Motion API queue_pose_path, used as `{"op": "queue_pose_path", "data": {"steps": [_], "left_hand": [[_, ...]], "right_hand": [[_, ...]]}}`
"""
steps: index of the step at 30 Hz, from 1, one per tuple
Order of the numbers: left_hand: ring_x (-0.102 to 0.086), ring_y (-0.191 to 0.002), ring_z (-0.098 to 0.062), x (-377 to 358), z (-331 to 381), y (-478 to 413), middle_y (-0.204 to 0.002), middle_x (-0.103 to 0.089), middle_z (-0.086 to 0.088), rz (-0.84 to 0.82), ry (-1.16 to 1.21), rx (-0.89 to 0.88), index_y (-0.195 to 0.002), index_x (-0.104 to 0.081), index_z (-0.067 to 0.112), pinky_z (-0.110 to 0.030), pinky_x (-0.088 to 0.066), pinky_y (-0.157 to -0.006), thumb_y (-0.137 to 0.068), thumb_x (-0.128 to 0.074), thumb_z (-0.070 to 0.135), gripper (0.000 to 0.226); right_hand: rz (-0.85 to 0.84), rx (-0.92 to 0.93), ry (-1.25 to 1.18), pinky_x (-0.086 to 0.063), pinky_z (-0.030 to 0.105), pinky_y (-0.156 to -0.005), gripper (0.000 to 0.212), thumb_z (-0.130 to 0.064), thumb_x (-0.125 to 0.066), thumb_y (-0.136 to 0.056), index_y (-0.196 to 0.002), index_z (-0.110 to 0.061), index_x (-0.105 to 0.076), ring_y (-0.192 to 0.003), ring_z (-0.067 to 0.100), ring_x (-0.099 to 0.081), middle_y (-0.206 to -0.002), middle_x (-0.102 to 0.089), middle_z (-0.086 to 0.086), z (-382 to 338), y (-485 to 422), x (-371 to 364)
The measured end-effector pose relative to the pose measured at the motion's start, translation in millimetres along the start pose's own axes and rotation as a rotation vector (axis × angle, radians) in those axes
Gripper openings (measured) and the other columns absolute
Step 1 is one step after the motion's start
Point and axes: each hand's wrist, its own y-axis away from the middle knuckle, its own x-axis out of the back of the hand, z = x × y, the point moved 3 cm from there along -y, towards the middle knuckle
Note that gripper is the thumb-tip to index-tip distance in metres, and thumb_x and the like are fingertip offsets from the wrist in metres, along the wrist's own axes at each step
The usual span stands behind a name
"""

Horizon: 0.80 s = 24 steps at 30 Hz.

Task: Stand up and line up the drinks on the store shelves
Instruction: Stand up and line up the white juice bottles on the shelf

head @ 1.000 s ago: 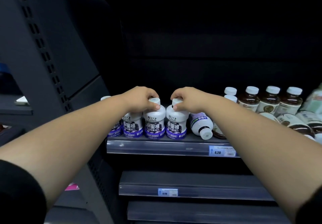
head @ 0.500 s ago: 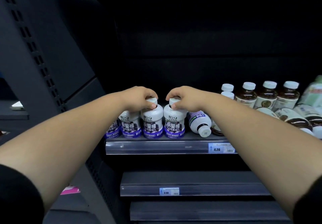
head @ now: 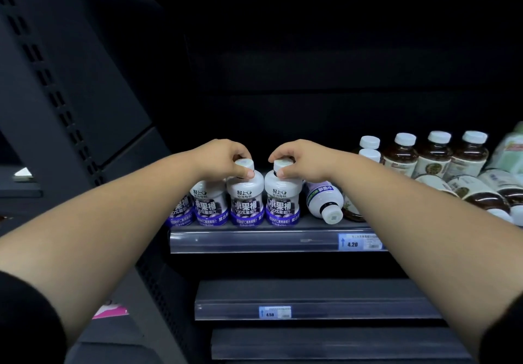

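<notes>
Several white juice bottles with purple labels stand in a row at the front of the shelf [head: 254, 240]. My left hand [head: 223, 158] grips the cap of one upright bottle [head: 245, 202]. My right hand [head: 300, 162] grips the cap of the upright bottle [head: 283, 202] beside it on the right. Another white bottle [head: 324, 202] lies on its side just right of them, its cap toward me. Two more upright purple-label bottles [head: 208, 205] stand to the left, partly hidden by my left forearm.
Brown-drink bottles with white caps [head: 437, 154] stand at the right rear, with several more [head: 481, 194] lying tipped over in front. Two lower shelves [head: 311, 298] carry price tags. A dark perforated upright [head: 56, 95] borders the left side.
Both hands stay on the two bottle caps. The pair of bottles has shifted very slightly left, closer to the row, and the view has dipped a little.
</notes>
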Motion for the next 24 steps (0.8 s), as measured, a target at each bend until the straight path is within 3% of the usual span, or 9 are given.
{"op": "queue_pose_path", "data": {"steps": [3, 6, 11, 14, 17, 20, 24], "left_hand": [[-0.058, -0.106, -0.011, -3, 6, 0, -0.115, -0.061, 0.01, 0.039, -0.026, -0.055, -0.125, -0.061, 0.03, -0.03, -0.048, -0.092, -0.077, -0.079, 0.05, 0.055], [-0.056, -0.109, -0.012, -9, 22, -3, -0.117, -0.056, 0.005, 0.097, -0.03, -0.154, -0.131, -0.058, 0.031, -0.031, -0.049, -0.094, -0.074, -0.08, 0.052, 0.065], [-0.055, -0.107, -0.01, -23, 56, -12, -0.116, -0.055, 0.006, 0.091, -0.041, -0.275, -0.131, -0.056, 0.031, -0.026, -0.046, -0.091, -0.075, -0.082, 0.047, 0.064], [-0.055, -0.108, -0.011, -32, 66, -18, -0.118, -0.053, 0.008, 0.081, -0.034, -0.287, -0.132, -0.056, 0.031, -0.032, -0.048, -0.096, -0.074, -0.082, 0.047, 0.065], [-0.053, -0.111, -0.012, -38, 69, -20, -0.12, -0.052, 0.008, 0.077, -0.048, -0.291, -0.133, -0.056, 0.03, -0.03, -0.045, -0.094, -0.075, -0.082, 0.046, 0.065], [-0.052, -0.109, -0.011, -41, 68, -21, -0.115, -0.05, 0.011, 0.091, -0.074, -0.285, -0.132, -0.056, 0.032, -0.027, -0.042, -0.089, -0.075, -0.081, 0.048, 0.064], [-0.052, -0.113, -0.011, -42, 68, -20, -0.119, -0.052, 0.011, 0.087, -0.073, -0.265, -0.132, -0.055, 0.035, -0.029, -0.044, -0.094, -0.074, -0.081, 0.049, 0.065]], "right_hand": [[0.014, -0.007, 0.005, -0.046, 0.025, -0.095, 0.055, -0.024, -0.077, -0.086, -0.137, -0.025, -0.057, -0.114, 0.01, -0.057, -0.127, -0.06, -0.009, 2, 7, 1], [0.063, -0.026, -0.027, -0.047, 0.033, -0.104, 0.069, -0.025, -0.082, -0.081, -0.143, -0.026, -0.051, -0.119, 0.013, -0.056, -0.137, -0.056, -0.005, 8, 20, 5], [0.185, -0.078, -0.035, -0.048, 0.031, -0.098, 0.068, -0.032, -0.087, -0.074, -0.135, -0.029, -0.056, -0.112, 0.01, -0.058, -0.128, -0.058, -0.005, 30, 56, 5], [0.262, -0.109, -0.021, -0.049, 0.026, -0.084, 0.057, -0.033, -0.088, -0.072, -0.123, -0.029, -0.063, -0.093, 0.008, -0.062, -0.11, -0.06, -0.008, 46, 81, -4], [0.377, -0.165, -0.014, -0.049, 0.027, -0.079, 0.049, -0.035, -0.087, -0.073, -0.116, -0.027, -0.066, -0.082, 0.006, -0.06, -0.102, -0.059, -0.008, 63, 103, -18], [0.441, -0.265, -0.019, -0.051, 0.031, -0.081, 0.05, -0.041, -0.085, -0.073, -0.117, -0.027, -0.065, -0.081, 0.006, -0.058, -0.101, -0.058, -0.007, 79, 116, -37], [0.502, -0.361, -0.035, -0.051, 0.035, -0.082, 0.054, -0.05, -0.084, -0.069, -0.113, -0.027, -0.062, -0.086, 0.013, -0.059, -0.107, -0.058, -0.008, 89, 120, -65]]}}
